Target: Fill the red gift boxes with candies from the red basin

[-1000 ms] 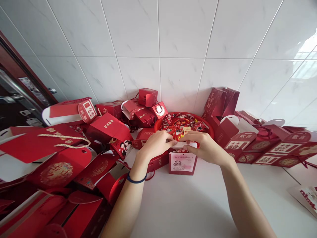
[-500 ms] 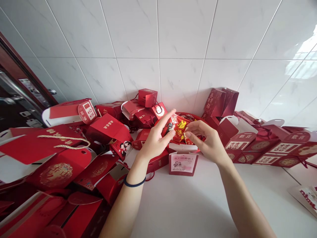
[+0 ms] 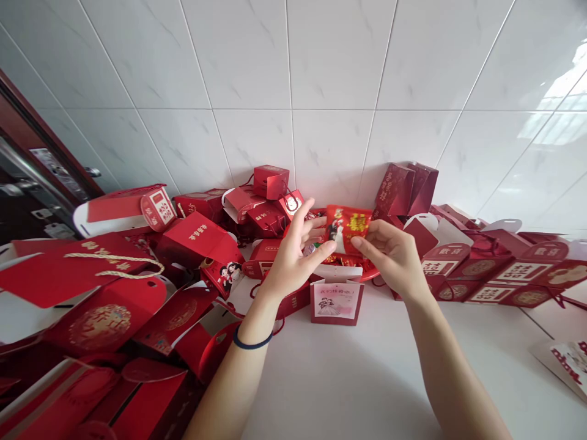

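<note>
A red candy packet with gold lettering and a bride-and-groom picture is held up between my hands. My right hand pinches its right side, thumb in front. At the left edge, the thumb of my left hand lies over the packet, other fingers partly behind; the index finger points up. Below the packet stands a small dark-red box with a pale front picture of a couple, its top open. Behind it, a red bowl of wrapped sweets is partly hidden by my hands.
Many red gift boxes are heaped on the left, several with rope handles. More boxes are stacked along the right. Two tall boxes stand near the tiled wall. A printed bag lies on the white table at far right.
The red packet has come up above the bowl and turned to face me more squarely. My right hand's fingers have closed on its right side. My left hand has shifted slightly left.
</note>
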